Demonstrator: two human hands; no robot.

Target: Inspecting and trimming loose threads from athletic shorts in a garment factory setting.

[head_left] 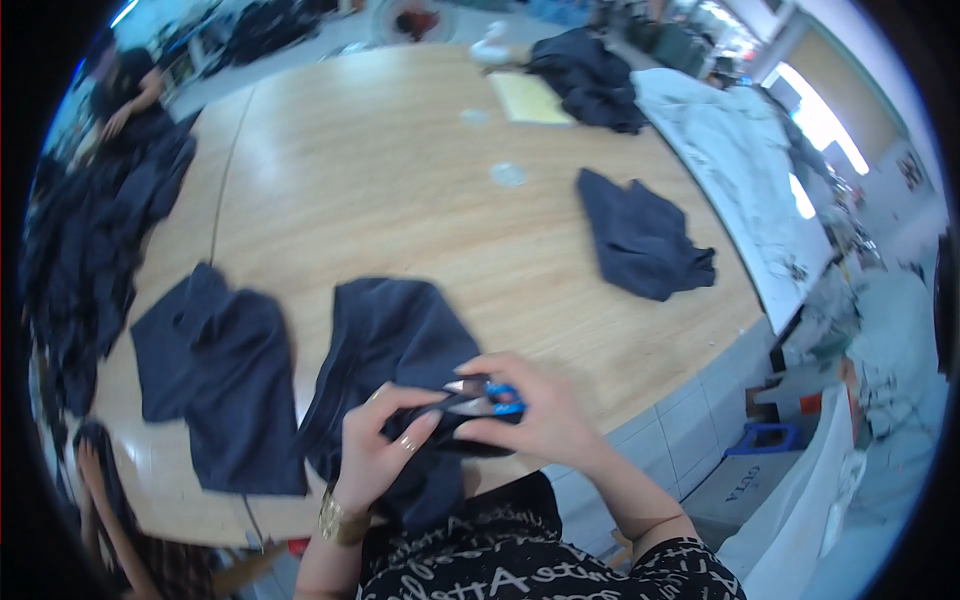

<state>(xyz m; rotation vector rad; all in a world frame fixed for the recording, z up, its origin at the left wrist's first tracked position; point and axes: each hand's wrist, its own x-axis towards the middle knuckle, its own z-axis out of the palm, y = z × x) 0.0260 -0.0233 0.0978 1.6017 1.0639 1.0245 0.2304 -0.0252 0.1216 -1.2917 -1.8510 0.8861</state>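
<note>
A dark navy garment (395, 325) lies on the near edge of the table and hangs down toward my body. My left hand (375, 450) is closed, pinching a fold of its cloth between thumb and forefinger. Close beside it, my right hand (550, 415) grips small blue-handled thread snips (503, 400), their metal blades directed left at the pinched cloth. Some of the dark cloth also lies under my right hand. Whether the blades touch the fold is too blurred to tell.
Another dark garment piece (235, 385) lies left, and one more (645, 240) right, on the wooden table (400, 190). Dark cloth heaps (110, 240) (590, 75) stand at the left and far edges. Pale cloth (730, 140) covers a side surface. Two people (125, 90) (100, 490) are at the left.
</note>
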